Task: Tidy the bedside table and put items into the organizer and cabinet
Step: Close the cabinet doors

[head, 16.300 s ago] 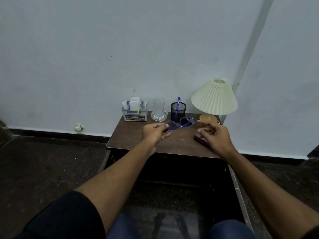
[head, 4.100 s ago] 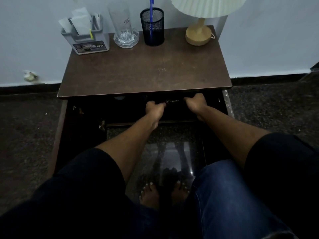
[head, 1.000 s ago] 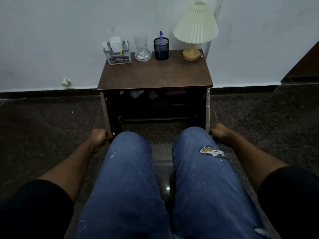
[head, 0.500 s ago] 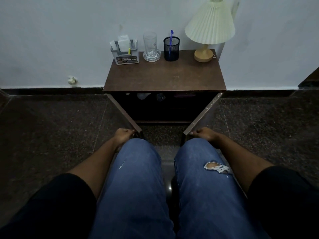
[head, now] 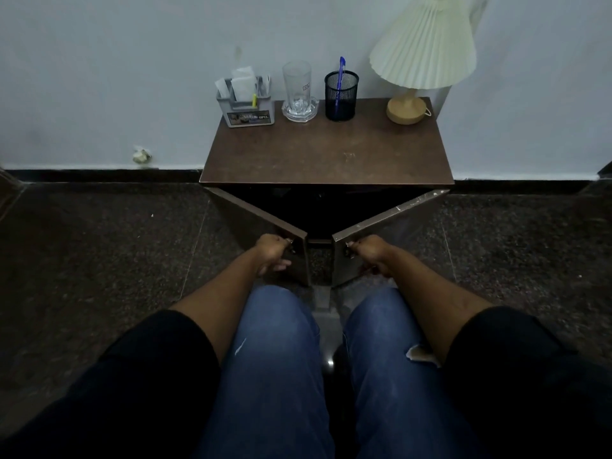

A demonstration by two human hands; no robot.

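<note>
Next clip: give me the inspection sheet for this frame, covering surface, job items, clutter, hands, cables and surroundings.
Surface: brown tabletop, front part bare, items lined along the wall edge.
Job's things: grey organizer holding papers; drinking glass on a glass dish; mesh pen cup with a blue pen; cabinet doors, left door and right door, both partly open.
Clutter: nothing seen on the tabletop.
Hands: left hand on the left door's edge; right hand on the right door's edge.
Cables: a short loop at the lamp base; otherwise nothing seen.
Surroundings: pale wall, dark speckled floor, small white scrap by the skirting.
</note>
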